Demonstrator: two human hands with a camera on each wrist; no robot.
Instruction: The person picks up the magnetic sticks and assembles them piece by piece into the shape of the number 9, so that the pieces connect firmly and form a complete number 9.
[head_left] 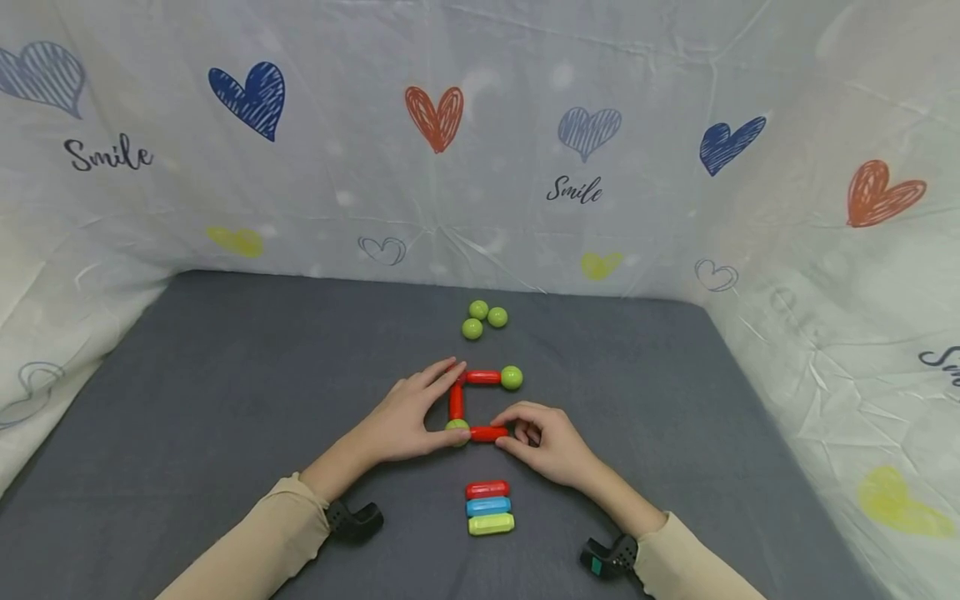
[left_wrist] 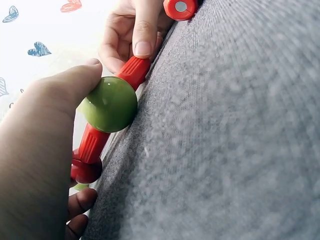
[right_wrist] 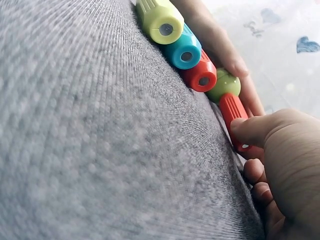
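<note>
In the head view, red magnetic rods and balls form an open-sided shape on the grey cloth. An upright red rod (head_left: 457,402) joins a red ball (left_wrist: 87,170) at the far corner to a green ball (left_wrist: 111,104) at the near corner. My left hand (head_left: 403,417) spans this side, thumb on the green ball and fingertips at the red one. With thumb and index finger my right hand (head_left: 551,443) pinches a red rod (head_left: 486,434), whose left end meets the near green ball. Along the far side, another red rod (head_left: 482,377) ends in a green ball (head_left: 512,377).
Three loose green balls (head_left: 472,329) sit farther back. Nearer me lie a red rod (head_left: 487,489), a blue rod (head_left: 488,507) and a yellow-green rod (head_left: 491,524), side by side. A white curtain (head_left: 495,217) printed with hearts hangs behind the grey-covered table (head_left: 262,367).
</note>
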